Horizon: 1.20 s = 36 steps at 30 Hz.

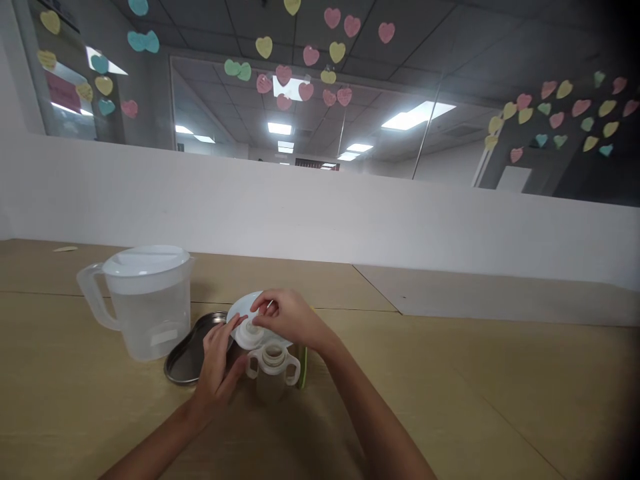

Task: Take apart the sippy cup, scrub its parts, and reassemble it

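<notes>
A baby bottle point(271, 377) with two side handles stands upright, its mouth uncovered. Just behind it, a white nipple cap point(249, 337) rests on the front part of a white plate point(243, 305). Curled from the right, my right hand point(293, 319) pinches the top of the cap, though the exact contact is partly hidden. My left hand point(219, 357) reaches in from the left with fingers stretched out. Its fingertips are at the cap's left edge, and its thumb lies close to the bottle's left handle.
Left of my hands stands a lidded clear plastic pitcher point(150, 310) holding liquid. A kidney-shaped metal tray point(187, 360) lies between it and my left hand. Something green point(303, 367) shows behind the bottle's right side. A white wall point(320, 213) borders the table's back.
</notes>
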Tool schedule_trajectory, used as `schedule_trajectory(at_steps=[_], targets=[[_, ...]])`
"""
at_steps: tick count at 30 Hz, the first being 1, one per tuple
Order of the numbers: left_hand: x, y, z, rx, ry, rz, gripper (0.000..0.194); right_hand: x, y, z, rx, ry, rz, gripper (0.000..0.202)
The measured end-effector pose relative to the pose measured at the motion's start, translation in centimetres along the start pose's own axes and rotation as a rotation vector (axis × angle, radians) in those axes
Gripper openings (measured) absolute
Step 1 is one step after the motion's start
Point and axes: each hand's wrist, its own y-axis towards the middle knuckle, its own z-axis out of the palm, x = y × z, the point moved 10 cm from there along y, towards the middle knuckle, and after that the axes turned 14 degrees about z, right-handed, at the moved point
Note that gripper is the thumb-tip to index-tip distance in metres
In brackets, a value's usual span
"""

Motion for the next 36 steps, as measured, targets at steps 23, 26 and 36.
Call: schedule_trajectory(at_steps=[23,26,36], targets=[[-0.1,0.5,-1.6,-0.110,0.058,0.009,0.041,1.8,0.1,5.0,-0.186,-0.550,-0.245,0.015],[-0.3,0.4,-1.8,-0.123,0.023,0.025,0.040,1.3,0.2,3.8,-0.139,-0.252,-0.171,0.013],[0.0,0.6,-1.2,-0.094,0.011,0.040,0.037,-3.2,2.0,0.4,-0.120,0.009,0.167,0.029]])
